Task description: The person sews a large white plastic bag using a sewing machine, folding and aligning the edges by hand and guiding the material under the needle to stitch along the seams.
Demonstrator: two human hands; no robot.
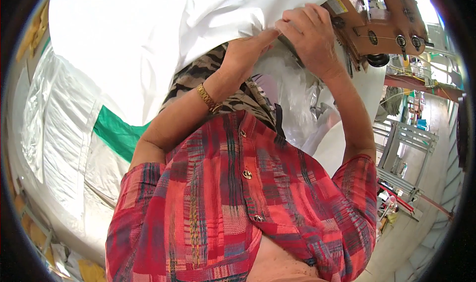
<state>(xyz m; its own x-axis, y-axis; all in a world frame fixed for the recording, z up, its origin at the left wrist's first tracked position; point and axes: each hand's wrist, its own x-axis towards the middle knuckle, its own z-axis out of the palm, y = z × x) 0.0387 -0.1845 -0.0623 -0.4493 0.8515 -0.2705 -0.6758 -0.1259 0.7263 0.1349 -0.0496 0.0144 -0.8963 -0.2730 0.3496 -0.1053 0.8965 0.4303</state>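
A large, smooth white sheet (144, 29) spreads over the far and left part of the view. My left hand (246, 59), with a gold watch at the wrist, pinches its near edge between thumb and fingers. Right beside it, my right hand (311, 39) is closed at the same edge, its fingers bent and nearly touching the left fingertips. A brown sewing machine (382, 31) with tension dials stands just right of my right hand. Its needle area cannot be made out clearly.
Clear, crinkled plastic (285, 86) lies below my hands, beside my camouflage trousers (198, 76). More white material with a green band (116, 133) hangs at the left. Grey metal racks (409, 143) stand on the floor at the right.
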